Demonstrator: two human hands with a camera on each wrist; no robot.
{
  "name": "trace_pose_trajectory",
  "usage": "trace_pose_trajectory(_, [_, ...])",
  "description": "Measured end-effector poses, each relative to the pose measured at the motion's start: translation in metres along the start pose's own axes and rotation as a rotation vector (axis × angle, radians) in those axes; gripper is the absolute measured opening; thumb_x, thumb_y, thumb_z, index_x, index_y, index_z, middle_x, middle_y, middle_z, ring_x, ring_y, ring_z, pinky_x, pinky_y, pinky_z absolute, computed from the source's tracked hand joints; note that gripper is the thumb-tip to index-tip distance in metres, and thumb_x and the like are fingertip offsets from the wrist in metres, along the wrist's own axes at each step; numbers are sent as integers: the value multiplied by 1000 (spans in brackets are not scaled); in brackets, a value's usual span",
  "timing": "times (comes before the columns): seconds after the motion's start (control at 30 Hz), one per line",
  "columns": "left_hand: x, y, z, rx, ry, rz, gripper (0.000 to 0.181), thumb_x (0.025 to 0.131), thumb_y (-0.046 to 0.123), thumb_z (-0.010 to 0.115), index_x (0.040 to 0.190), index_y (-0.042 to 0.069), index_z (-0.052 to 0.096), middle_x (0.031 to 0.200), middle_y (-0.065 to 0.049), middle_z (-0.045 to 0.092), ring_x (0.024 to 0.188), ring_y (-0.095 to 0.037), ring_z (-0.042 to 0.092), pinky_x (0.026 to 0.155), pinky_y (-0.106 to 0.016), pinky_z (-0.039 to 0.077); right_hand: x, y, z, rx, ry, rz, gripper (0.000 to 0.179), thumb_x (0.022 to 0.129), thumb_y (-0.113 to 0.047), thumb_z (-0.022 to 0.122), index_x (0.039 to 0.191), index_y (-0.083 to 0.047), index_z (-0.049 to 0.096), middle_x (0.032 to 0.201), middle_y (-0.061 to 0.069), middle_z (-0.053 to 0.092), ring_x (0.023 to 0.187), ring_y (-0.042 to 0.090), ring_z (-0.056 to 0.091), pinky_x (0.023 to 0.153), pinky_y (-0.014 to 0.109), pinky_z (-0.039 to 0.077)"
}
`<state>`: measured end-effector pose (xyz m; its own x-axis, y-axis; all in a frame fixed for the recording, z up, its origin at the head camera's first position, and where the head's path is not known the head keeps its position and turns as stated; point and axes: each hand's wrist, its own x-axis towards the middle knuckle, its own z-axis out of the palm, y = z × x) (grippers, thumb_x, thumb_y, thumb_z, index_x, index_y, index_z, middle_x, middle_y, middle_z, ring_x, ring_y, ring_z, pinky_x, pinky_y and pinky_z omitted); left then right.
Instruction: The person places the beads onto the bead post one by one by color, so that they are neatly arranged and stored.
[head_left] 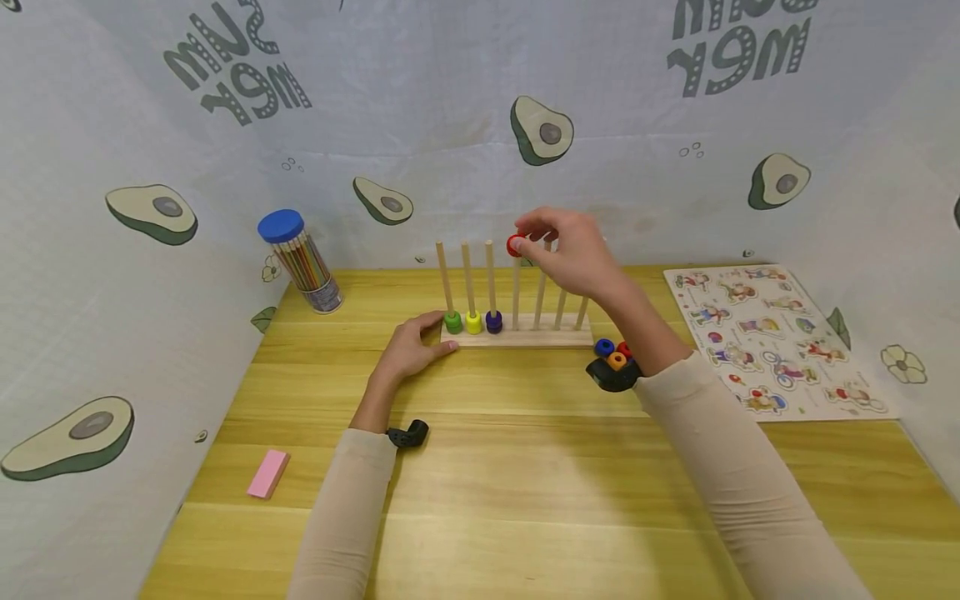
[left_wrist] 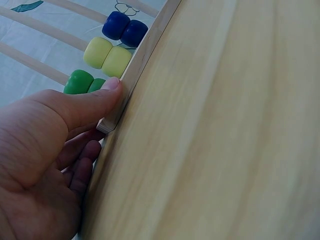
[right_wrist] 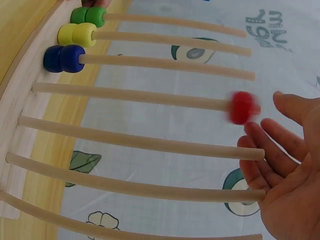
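Observation:
A wooden peg rack [head_left: 525, 337] stands on the table, with a row of upright pegs. My left hand [head_left: 411, 346] grips its left end, thumb on the front edge of the base. Pairs of green beads [head_left: 452, 322], yellow beads [head_left: 473, 322] and dark blue beads [head_left: 493, 322] sit at the bottom of the first three pegs. Around the top of the fourth peg is a red bead [right_wrist: 241, 108], blurred in the right wrist view. My right hand [head_left: 573, 254] is beside that bead, its thumb and fingers spread apart from it, fingertips behind the neighbouring pegs.
Several loose beads, among them a blue bead [head_left: 604, 348] and an orange bead [head_left: 617, 361], lie by the rack's right end, partly hidden by my right wrist. A picture puzzle board [head_left: 757, 333] lies right. A blue-lidded jar of sticks [head_left: 303, 262] and a pink block [head_left: 268, 474] are left.

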<state>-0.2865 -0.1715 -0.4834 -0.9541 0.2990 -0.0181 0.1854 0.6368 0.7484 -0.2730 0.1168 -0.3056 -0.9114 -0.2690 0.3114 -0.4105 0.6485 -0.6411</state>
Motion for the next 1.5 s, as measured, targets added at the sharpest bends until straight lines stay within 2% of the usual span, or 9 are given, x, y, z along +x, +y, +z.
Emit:
trace_pose_trajectory(0.2, [1,-1,1,3,-8,-4,70,93,40,77,154,17,50,161,-8,47,151,-30,40,126,-47,32,-2,4,-4,-10,-5,3,41,102,-36,66,132,-8,68,129,12,69,121,33,60,105,51,49])
trace_pose_trajectory(0.4, [1,-1,1,-5,-8,-5,70,93,41,78,154,19,51,161,-7,47,151,-30,40,126,-48,32,-7,6,-10,-2,4,19,42,102,-38,66,134,-11,67,135,12,67,129,37,56,108,56,47])
trace_pose_trajectory(0.53, [1,-1,1,-9,-9,-5,70,93,41,78,154,18,51,160,-8,47,150,-31,41,125,-48,32,-15,8,-18,-14,33,5,43,102,-37,66,134,-9,67,134,12,68,127,34,58,108,54,47])
trace_pose_trajectory(0.8, [0,-1,0,-16,-14,-5,70,93,40,78,154,18,51,160,-8,48,150,-31,41,126,-47,32,-41,18,-37,-1,95,-20,38,101,-30,69,131,-7,68,126,13,69,115,31,60,100,49,49])
trace_pose_trajectory(1.0, [1,-2,0,-13,-13,-1,69,93,40,78,153,19,52,160,-8,47,151,-30,41,126,-47,32,-67,30,-52,-7,113,46,38,101,-32,69,131,-10,68,125,12,68,114,28,58,97,45,47])
trace_pose_trajectory(1.27, [1,0,-1,-13,-15,-7,69,93,40,78,153,20,52,161,-7,47,151,-31,41,126,-48,32,-98,58,-56,-53,117,116,42,101,-36,68,133,-9,67,123,12,68,112,26,59,90,27,43])
trace_pose_trajectory(1.37, [0,0,-1,-10,-15,-9,69,93,40,78,153,20,52,161,-7,46,151,-31,40,126,-49,32,-109,69,-55,-63,96,170,44,101,-40,66,134,-10,66,123,13,68,112,28,59,90,28,43])
trace_pose_trajectory(1.5, [-1,1,-1,-8,-15,-14,69,93,41,78,154,21,51,161,-7,46,151,-32,39,126,-49,31,-124,86,-52,-71,51,244,49,101,-45,64,137,-11,64,125,14,66,113,32,59,91,38,46])
